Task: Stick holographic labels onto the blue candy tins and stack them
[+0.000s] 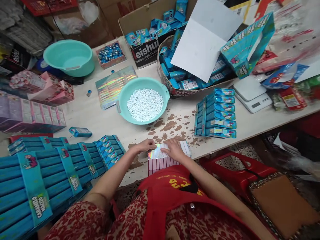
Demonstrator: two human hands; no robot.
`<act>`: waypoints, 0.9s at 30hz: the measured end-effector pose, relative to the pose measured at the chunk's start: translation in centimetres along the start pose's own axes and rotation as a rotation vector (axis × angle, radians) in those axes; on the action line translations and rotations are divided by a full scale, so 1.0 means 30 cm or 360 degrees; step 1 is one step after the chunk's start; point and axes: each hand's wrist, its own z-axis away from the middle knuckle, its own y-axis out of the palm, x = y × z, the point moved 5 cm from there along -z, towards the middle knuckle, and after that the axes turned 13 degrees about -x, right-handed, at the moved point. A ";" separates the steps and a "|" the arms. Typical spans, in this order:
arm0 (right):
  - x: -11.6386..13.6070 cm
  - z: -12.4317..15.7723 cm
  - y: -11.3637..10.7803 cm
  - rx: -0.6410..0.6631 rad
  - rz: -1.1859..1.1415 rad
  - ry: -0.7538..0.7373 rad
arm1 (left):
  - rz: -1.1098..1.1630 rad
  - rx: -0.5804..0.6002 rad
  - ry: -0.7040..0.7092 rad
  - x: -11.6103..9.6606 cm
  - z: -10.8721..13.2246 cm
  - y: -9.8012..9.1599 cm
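At the table's near edge stands a row of slim white-sided boxes (pixel 163 164) packed side by side, partly covered on top by a shiny holographic card sleeve (pixel 155 153). My left hand (pixel 146 145) is closed at the sleeve's left end, its curled fingers pinching the edge. Across the top lies my right hand (pixel 175 150), fingers spread and thumb apart, pressing on the sleeve and boxes. Just beyond is a turquoise basin (pixel 122 115) holding many small white candies (pixel 145 105). Flat holographic card sheets (pixel 112 85) lie behind it to the left.
Blue candy packs in display sleeves (pixel 70 166) fill the left side; another set (pixel 217 115) stands right. A kitchen scale (pixel 252 95), cartons of blue packs (pixel 147 50), a second basin (pixel 68 58) and a tray of small tins (pixel 111 55) surround the back. A red chair (pixel 230 166) is at right.
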 end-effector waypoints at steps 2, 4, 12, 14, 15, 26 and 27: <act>0.000 -0.012 0.014 0.0127 0.0049 0.0023 | 0.0191 0.0007 -0.0015 -0.019 0.015 0.004; 0.014 -0.015 0.004 0.0090 0.0055 -0.0040 | 0.0211 -0.0013 0.0001 -0.039 0.026 0.004; 0.054 0.011 0.003 -0.0222 0.0236 -0.0392 | -0.0193 -0.0312 0.0106 -0.078 0.008 -0.017; 0.063 0.025 0.009 -0.0270 0.0307 -0.0504 | -0.0263 -0.0377 0.0080 -0.073 0.002 -0.017; 0.067 0.034 0.012 -0.0287 0.0331 -0.0551 | -0.0296 -0.0406 0.0060 -0.070 -0.001 -0.017; 0.109 0.044 -0.150 -0.0471 -0.0405 -0.0074 | -0.0585 -0.0721 0.0070 -0.101 -0.015 -0.024; 0.108 0.041 -0.187 -0.0522 -0.0571 0.0057 | -0.0502 -0.0801 0.0145 -0.130 -0.004 -0.024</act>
